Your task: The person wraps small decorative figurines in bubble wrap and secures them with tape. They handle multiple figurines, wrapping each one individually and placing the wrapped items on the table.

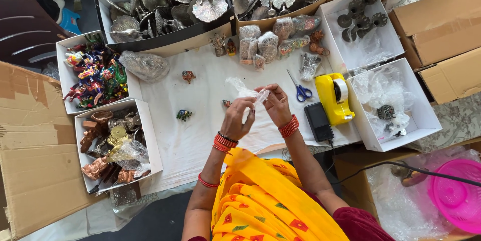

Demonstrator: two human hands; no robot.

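My left hand (236, 117) and my right hand (275, 102) meet above the white cloth (195, 136), both pinching a small clear plastic bag (246, 92) held between them. The bag's crumpled end sticks up to the left. A tiny painted figurine (227, 103) lies on the cloth just left of my left hand. Red bangles ring both wrists.
A green elephant figurine (184, 115) and a red one (188, 75) lie on the cloth. Blue scissors (299, 89), a yellow tape dispenser (334, 98) and a black phone (318, 121) sit right. Boxes hold silver pieces (165, 5), coloured figurines (95, 76) and copper pieces (111, 143). Wrapped items (268, 43) lie behind.
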